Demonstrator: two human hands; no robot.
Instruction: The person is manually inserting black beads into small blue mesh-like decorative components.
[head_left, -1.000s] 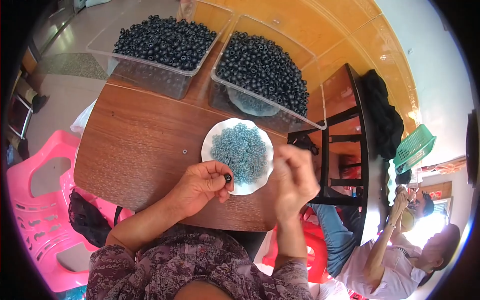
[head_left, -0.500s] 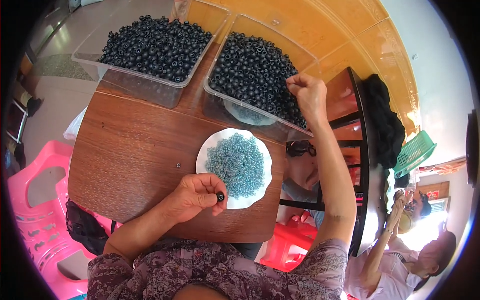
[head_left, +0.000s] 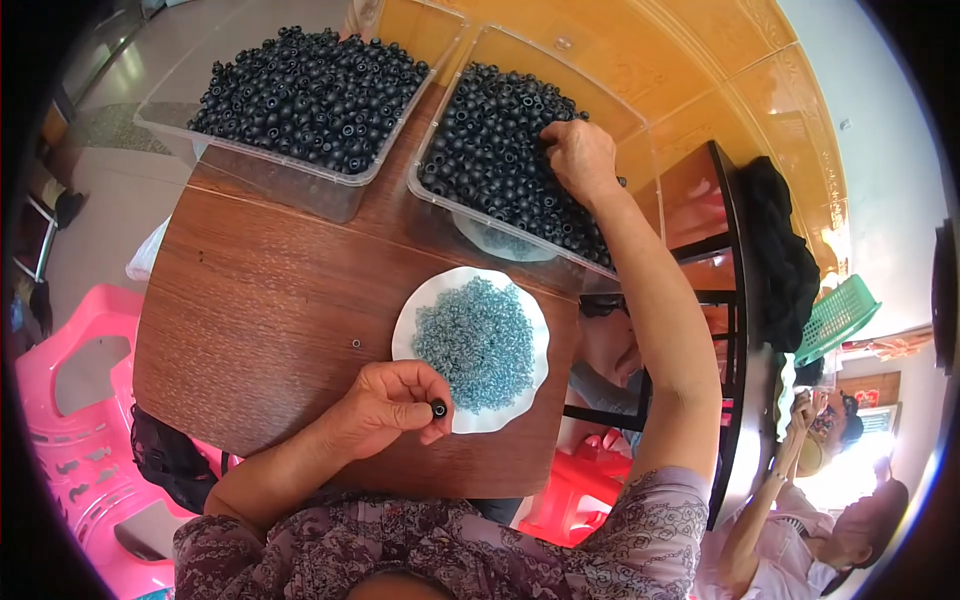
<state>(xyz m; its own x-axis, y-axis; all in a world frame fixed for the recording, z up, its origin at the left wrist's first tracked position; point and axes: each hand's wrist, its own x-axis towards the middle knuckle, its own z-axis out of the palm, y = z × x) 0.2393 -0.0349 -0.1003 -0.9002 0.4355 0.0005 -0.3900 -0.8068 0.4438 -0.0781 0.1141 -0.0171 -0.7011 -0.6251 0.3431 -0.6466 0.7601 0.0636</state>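
Observation:
Between the thumb and fingers of my left hand (head_left: pixel 390 405) is a small black bead (head_left: pixel 438 408), round, with a hole facing up. That hand hovers at the lower left rim of a white scalloped plate (head_left: pixel 538 375), which carries a heap of tiny blue-green glassy beads (head_left: pixel 475 345). My right hand (head_left: pixel 583 160) reaches over the right clear plastic bin (head_left: pixel 520 235). Its curled fingers touch the pile of dark round beads (head_left: pixel 500 150) near the right side. The fingertips are partly hidden, and what they pinch does not show.
Left of it stands a second clear bin (head_left: pixel 270 155) heaped with dark beads. One tiny ring (head_left: pixel 356 343) lies on the wooden table (head_left: pixel 250 300). A pink chair (head_left: pixel 75 400) is at left, a red stool (head_left: pixel 580 490) at lower right. Another person (head_left: pixel 800 540) sits far right.
My right hand has moved left and slightly away from me, further over the bead pile. My left hand still holds the black bead in nearly the same place.

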